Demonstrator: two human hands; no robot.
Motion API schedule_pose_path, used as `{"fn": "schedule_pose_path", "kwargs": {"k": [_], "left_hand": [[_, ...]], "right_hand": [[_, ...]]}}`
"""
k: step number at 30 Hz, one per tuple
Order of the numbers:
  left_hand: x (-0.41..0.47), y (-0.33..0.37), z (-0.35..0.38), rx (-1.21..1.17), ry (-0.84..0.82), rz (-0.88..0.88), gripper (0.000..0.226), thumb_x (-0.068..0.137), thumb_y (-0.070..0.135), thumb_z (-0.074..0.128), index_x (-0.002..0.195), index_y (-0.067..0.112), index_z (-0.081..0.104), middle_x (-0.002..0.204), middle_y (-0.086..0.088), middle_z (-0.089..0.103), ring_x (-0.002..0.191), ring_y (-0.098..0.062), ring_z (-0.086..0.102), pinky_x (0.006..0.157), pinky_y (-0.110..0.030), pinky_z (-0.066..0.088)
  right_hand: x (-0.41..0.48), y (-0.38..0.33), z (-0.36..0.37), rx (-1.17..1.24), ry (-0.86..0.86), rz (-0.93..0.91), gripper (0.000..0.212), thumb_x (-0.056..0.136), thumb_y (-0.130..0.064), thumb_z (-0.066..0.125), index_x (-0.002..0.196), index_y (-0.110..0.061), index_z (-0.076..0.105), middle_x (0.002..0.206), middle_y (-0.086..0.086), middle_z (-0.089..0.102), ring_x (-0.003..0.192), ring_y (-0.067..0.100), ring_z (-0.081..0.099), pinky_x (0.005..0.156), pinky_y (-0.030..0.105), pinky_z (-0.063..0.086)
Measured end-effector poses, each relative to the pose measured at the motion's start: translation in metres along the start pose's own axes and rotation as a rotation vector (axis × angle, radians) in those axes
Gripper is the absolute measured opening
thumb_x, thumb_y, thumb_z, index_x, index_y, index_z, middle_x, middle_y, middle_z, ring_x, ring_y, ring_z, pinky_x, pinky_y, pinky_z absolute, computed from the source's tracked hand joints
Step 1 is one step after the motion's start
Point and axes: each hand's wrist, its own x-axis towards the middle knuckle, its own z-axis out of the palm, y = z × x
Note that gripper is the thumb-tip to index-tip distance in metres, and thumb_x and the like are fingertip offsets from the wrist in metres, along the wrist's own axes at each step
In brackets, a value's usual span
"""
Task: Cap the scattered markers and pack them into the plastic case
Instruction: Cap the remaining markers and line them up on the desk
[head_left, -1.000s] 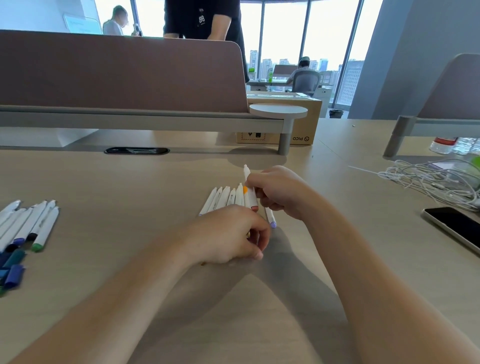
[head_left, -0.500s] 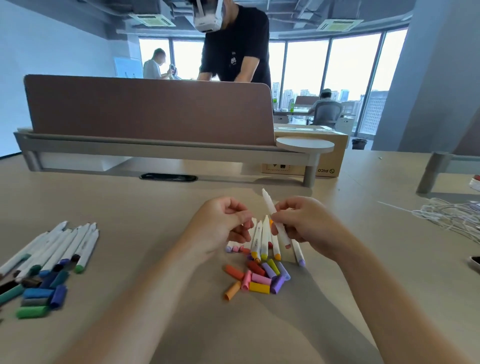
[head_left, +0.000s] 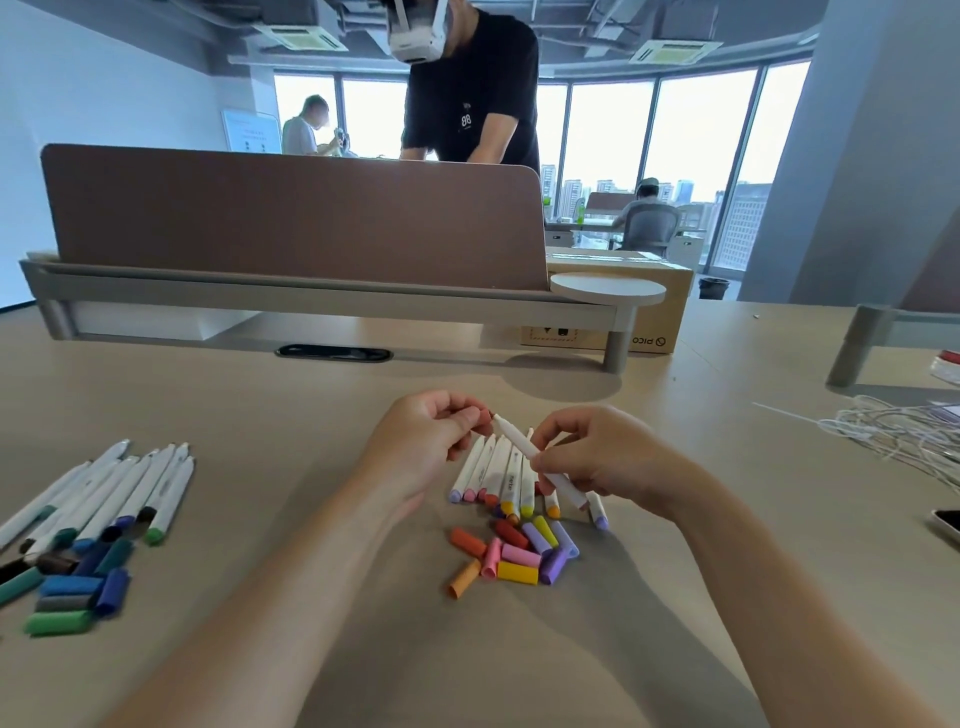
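My right hand (head_left: 592, 457) grips a white marker (head_left: 524, 448) by its barrel, its tip pointing up and left. My left hand (head_left: 431, 441) pinches a small reddish cap (head_left: 485, 417) right at that tip. Below my hands several uncapped white markers (head_left: 498, 475) lie side by side on the table. In front of them sits a pile of loose caps (head_left: 519, 556) in orange, red, pink, yellow and purple. No plastic case is visible.
At the left lies a second row of white markers (head_left: 114, 499) with dark blue, green and grey caps (head_left: 72, 587) beside them. White cables (head_left: 904, 431) and a phone (head_left: 948, 525) sit at the right. A desk divider (head_left: 291, 218) and cardboard box (head_left: 623, 306) stand behind.
My left hand lifted off the cap pile with a reddish cap and brought it to the marker tip. My right hand tilted the marker toward it. The camera view rose.
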Motion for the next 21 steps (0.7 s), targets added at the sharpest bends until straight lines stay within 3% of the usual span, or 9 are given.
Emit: {"fn": "schedule_pose_path", "kwargs": {"k": [5, 7, 9, 11, 14, 18, 21], "left_hand": [[0.001, -0.003, -0.001, 0.016, -0.003, 0.028, 0.019, 0.096, 0.008, 0.055, 0.090, 0.013, 0.072, 0.074, 0.000, 0.071, 0.064, -0.012, 0.052, 0.064, -0.028, 0.044], [0.000, -0.003, -0.001, 0.113, -0.018, 0.065, 0.019, 0.097, 0.011, 0.056, 0.089, 0.017, 0.073, 0.074, 0.000, 0.071, 0.061, -0.009, 0.052, 0.060, -0.026, 0.042], [-0.001, -0.002, 0.001, 0.206, -0.048, 0.093, 0.018, 0.096, 0.015, 0.057, 0.090, 0.019, 0.073, 0.073, 0.002, 0.069, 0.056, -0.002, 0.051, 0.059, -0.023, 0.041], [-0.002, 0.000, 0.004, 0.226, -0.063, 0.098, 0.014, 0.096, 0.016, 0.058, 0.092, 0.017, 0.071, 0.075, 0.002, 0.068, 0.053, 0.001, 0.051, 0.058, -0.022, 0.041], [-0.004, 0.002, 0.007, 0.176, -0.048, 0.095, 0.010, 0.097, 0.014, 0.057, 0.091, 0.013, 0.066, 0.080, -0.010, 0.071, 0.057, -0.008, 0.051, 0.062, -0.029, 0.046], [-0.009, 0.003, 0.014, 0.142, -0.061, 0.093, 0.012, 0.097, 0.012, 0.056, 0.091, 0.008, 0.066, 0.066, 0.000, 0.066, 0.053, -0.006, 0.048, 0.061, -0.032, 0.045], [-0.012, 0.003, 0.018, 0.155, -0.065, 0.096, 0.013, 0.098, 0.014, 0.055, 0.092, 0.010, 0.066, 0.068, -0.002, 0.065, 0.057, -0.011, 0.049, 0.060, -0.032, 0.044]], "right_hand": [[0.001, 0.001, 0.000, -0.062, -0.012, -0.014, 0.009, 0.084, -0.018, 0.073, 0.093, -0.015, 0.072, 0.080, 0.002, 0.072, 0.051, 0.000, 0.058, 0.048, 0.015, 0.045], [0.004, 0.003, 0.000, -0.128, 0.012, -0.022, 0.009, 0.082, -0.024, 0.076, 0.090, -0.021, 0.075, 0.082, -0.001, 0.073, 0.063, 0.008, 0.063, 0.061, 0.025, 0.056], [0.006, 0.005, -0.002, -0.198, 0.040, -0.039, 0.010, 0.081, -0.031, 0.076, 0.089, -0.027, 0.078, 0.083, -0.007, 0.073, 0.074, 0.011, 0.065, 0.071, 0.027, 0.056], [0.005, 0.004, -0.005, -0.216, 0.033, -0.056, 0.012, 0.082, -0.035, 0.075, 0.091, -0.028, 0.079, 0.082, -0.012, 0.073, 0.074, 0.008, 0.064, 0.071, 0.025, 0.053], [0.001, 0.002, -0.008, -0.198, -0.010, -0.091, 0.012, 0.086, -0.034, 0.072, 0.092, -0.026, 0.079, 0.081, -0.009, 0.073, 0.067, 0.005, 0.061, 0.064, 0.023, 0.049], [-0.006, 0.002, -0.012, -0.181, -0.033, -0.127, 0.018, 0.091, -0.033, 0.066, 0.087, -0.021, 0.079, 0.073, -0.003, 0.072, 0.058, 0.001, 0.055, 0.058, 0.022, 0.046], [-0.009, 0.001, -0.015, -0.183, -0.042, -0.131, 0.019, 0.092, -0.033, 0.065, 0.085, -0.020, 0.078, 0.071, -0.002, 0.070, 0.058, 0.002, 0.054, 0.057, 0.023, 0.046]]}}
